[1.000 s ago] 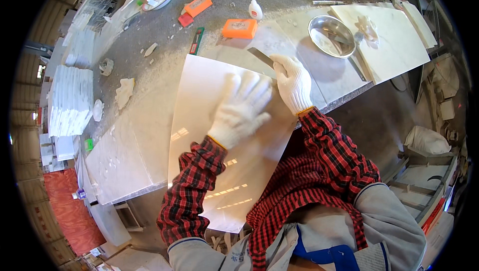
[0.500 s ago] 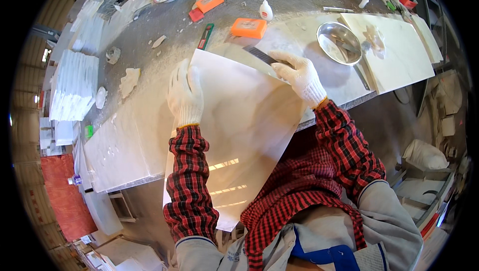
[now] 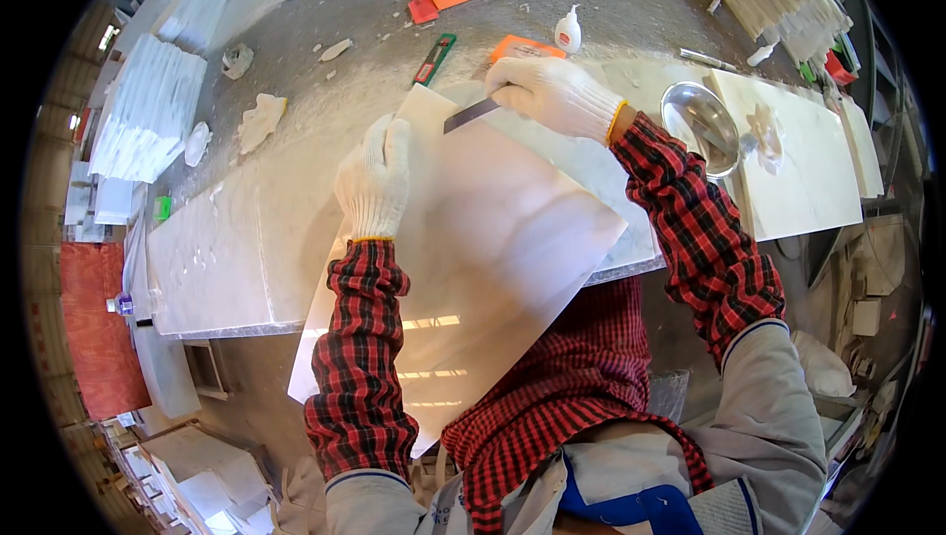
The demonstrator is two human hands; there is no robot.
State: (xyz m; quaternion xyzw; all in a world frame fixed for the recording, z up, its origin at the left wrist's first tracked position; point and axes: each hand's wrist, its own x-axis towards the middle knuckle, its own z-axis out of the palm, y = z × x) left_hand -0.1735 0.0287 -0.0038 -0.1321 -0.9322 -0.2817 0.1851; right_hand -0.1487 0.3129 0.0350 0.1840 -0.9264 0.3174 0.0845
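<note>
a gloved right hand (image 3: 557, 97) closes around a flat metal blade (image 3: 471, 115), angled over the far corner of a glossy pale panel (image 3: 493, 230); whether blade and panel touch cannot be told. the gloved left hand (image 3: 372, 180), fingers close together, sits at the panel's left edge, though its grip cannot be told. the panel lies on a dusty worktable (image 3: 330, 8), its lower part jutting past the near edge. just beyond the right hand are an orange box (image 3: 522, 46) and a white bottle (image 3: 568, 31); a green-and-red cutter (image 3: 435, 60) lies past the panel's far corner. farther right, a metal bowl (image 3: 702, 121) stands beside a pale slab (image 3: 803, 161).
</note>
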